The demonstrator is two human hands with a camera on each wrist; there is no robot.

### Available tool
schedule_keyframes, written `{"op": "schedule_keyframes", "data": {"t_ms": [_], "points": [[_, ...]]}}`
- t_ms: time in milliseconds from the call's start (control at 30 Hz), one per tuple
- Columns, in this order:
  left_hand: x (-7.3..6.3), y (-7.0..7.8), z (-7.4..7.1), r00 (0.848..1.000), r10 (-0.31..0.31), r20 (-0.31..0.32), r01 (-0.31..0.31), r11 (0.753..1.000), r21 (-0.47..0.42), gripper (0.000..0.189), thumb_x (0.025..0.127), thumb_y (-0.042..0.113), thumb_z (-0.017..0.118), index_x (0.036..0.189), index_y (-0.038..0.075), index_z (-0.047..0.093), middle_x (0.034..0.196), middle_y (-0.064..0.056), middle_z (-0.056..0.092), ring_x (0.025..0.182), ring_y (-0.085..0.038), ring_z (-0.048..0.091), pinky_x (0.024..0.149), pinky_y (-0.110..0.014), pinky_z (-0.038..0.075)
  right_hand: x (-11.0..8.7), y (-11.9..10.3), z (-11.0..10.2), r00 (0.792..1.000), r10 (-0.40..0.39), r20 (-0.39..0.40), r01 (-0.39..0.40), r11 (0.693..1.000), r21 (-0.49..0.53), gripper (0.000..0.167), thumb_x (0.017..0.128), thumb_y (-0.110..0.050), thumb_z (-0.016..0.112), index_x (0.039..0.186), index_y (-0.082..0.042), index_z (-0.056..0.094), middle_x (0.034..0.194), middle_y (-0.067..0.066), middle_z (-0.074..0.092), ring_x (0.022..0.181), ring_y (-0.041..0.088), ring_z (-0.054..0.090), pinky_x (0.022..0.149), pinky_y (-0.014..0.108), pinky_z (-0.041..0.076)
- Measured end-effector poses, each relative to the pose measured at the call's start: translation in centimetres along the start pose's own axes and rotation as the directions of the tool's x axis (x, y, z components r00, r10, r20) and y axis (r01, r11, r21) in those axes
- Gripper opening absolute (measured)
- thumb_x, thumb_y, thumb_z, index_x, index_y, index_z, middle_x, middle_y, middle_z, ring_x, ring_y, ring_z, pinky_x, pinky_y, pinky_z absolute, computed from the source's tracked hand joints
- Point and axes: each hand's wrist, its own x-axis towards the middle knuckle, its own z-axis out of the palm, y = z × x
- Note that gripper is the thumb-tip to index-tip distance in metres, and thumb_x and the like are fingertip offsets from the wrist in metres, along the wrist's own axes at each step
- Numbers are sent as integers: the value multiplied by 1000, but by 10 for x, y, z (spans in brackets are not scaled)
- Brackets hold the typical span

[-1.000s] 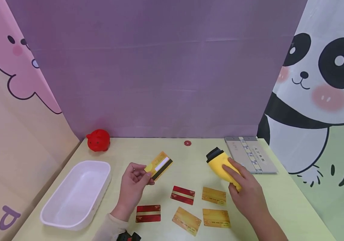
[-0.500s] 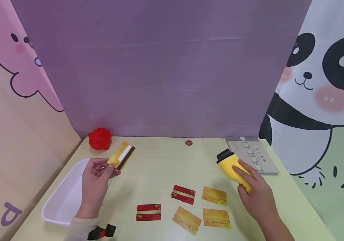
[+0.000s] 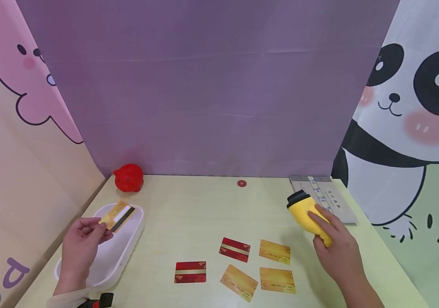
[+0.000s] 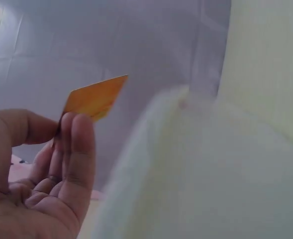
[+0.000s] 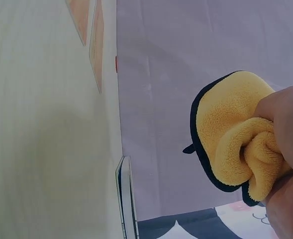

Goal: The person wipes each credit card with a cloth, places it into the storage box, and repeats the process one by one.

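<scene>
My left hand [image 3: 82, 246] pinches a gold bank card [image 3: 117, 216] between thumb and fingers, its striped back facing up. In the head view hand and card are over the white plastic basin [image 3: 136, 237]; the left wrist view shows the card [image 4: 94, 98] standing out beyond the fingertips. On the right, my right hand [image 3: 336, 248] grips a folded yellow cloth [image 3: 305, 214] with black edging, held above the table. From the right wrist the cloth [image 5: 236, 119] looks fluffy and bunched, and part of it is hidden in the palm.
Two red cards [image 3: 234, 250] and several gold cards [image 3: 275, 251] lie on the pale table [image 3: 188, 214] in front. Along the back are a red piggy bank [image 3: 128, 178], a small red disc [image 3: 242, 183] and a grey booklet [image 3: 338, 205]. A purple backdrop [image 3: 219, 98] stands behind.
My left hand has carried the gold card left and down, from mid-table to over the basin. My right hand has shifted slightly right with the cloth. The cards on the table are unmoved.
</scene>
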Motion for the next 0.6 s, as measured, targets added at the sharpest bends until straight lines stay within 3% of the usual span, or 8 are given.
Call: {"op": "schedule_keyframes", "data": {"t_ms": [100, 300, 467, 600], "points": [[4, -2, -11, 999, -40, 24, 37, 994, 101, 22, 100, -1, 65, 117, -7, 53, 82, 0, 72, 69, -12, 73, 70, -30, 64, 0, 0, 0, 1000, 6, 5, -6, 1000, 8, 68, 79, 15, 73, 139, -17, 69, 154, 1, 55, 132, 41, 56, 98, -4, 20], [9, -8, -23, 991, -111, 70, 85, 951, 296, 25, 101, 1, 63, 120, -7, 50, 85, -4, 72, 72, -14, 74, 74, -31, 64, -2, -1, 1, 1000, 12, 12, -12, 1000, 15, 69, 79, 16, 73, 139, -17, 69, 153, 1, 55, 132, 41, 57, 99, -4, 21], [11, -18, -25, 979, -174, 106, 124, 922, 367, 28, 100, 0, 62, 122, -10, 49, 89, -9, 70, 73, -14, 73, 75, -33, 64, -3, 0, 2, 1000, 11, 25, -11, 1000, 7, 69, 78, 16, 74, 139, -16, 69, 153, 1, 55, 131, 40, 57, 99, -4, 20], [14, -23, -24, 976, -185, 115, 122, 902, 413, 31, 100, 2, 63, 124, -10, 49, 89, -10, 71, 74, -13, 73, 74, -32, 65, -3, 1, 3, 1000, -17, 17, 16, 1000, 22, 68, 77, 16, 73, 138, -16, 70, 153, 2, 56, 130, 40, 58, 100, -4, 21]]}}
